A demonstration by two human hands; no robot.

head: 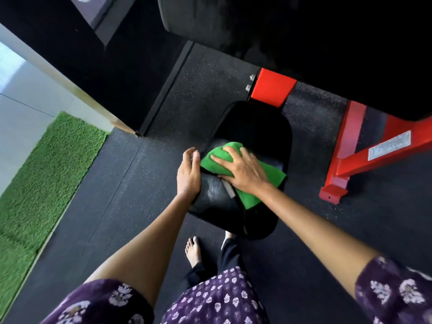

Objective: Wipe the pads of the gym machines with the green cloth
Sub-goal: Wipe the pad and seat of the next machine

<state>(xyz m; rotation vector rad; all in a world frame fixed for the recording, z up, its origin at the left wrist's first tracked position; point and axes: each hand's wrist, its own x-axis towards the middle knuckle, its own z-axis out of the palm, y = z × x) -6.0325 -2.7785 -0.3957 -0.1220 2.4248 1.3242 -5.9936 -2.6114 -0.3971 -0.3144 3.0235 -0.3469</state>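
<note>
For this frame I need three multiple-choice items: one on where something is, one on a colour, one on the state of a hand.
1. Where does the green cloth lie?
A. on the black seat pad
B. on the grass mat
C. on the floor

2. What colour is the machine frame to the right of the pad?
A. blue
B. red
C. yellow

3. What is the left hand doing?
A. gripping the cloth
B. hanging at the person's side
C. resting against the pad's left edge

Answers:
1. A, the cloth is spread on the black seat pad under the right hand.
2. B, the frame's base and post are bright red.
3. C, the left hand sits at the pad's side, apart from the cloth.
</note>
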